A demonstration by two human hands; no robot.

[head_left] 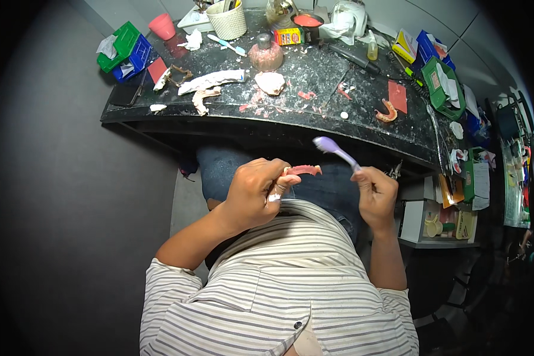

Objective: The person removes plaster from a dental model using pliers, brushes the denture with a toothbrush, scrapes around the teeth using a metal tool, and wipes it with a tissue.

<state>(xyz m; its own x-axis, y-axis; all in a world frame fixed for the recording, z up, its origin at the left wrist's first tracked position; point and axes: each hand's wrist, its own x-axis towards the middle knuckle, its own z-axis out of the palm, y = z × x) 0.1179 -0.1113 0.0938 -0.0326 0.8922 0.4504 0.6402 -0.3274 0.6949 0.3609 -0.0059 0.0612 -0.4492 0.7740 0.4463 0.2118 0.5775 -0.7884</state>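
Left hand (258, 190): grip pinched around a pink denture piece (304, 170), over the jeans (219, 163).
Right hand (378, 193): grip closed around a purple brush (339, 151), apart from the piece.
Table (362, 89): pink and white scraps (307, 95); a horseshoe-shaped denture (390, 110) toward the front right.
Far left: white basket (228, 24), pink cup (162, 27).

Pink cup (162, 26), white woven basket (227, 22), green bin (123, 44), black bench (314, 114).

A pink denture (304, 170), slightly curved and pale at its tip, juts sideways from the left hand (258, 188), partly hidden there. The purple toothbrush (340, 153) (blurry, from here) slants out of the right hand (377, 194), its head above the denture, apart from it.
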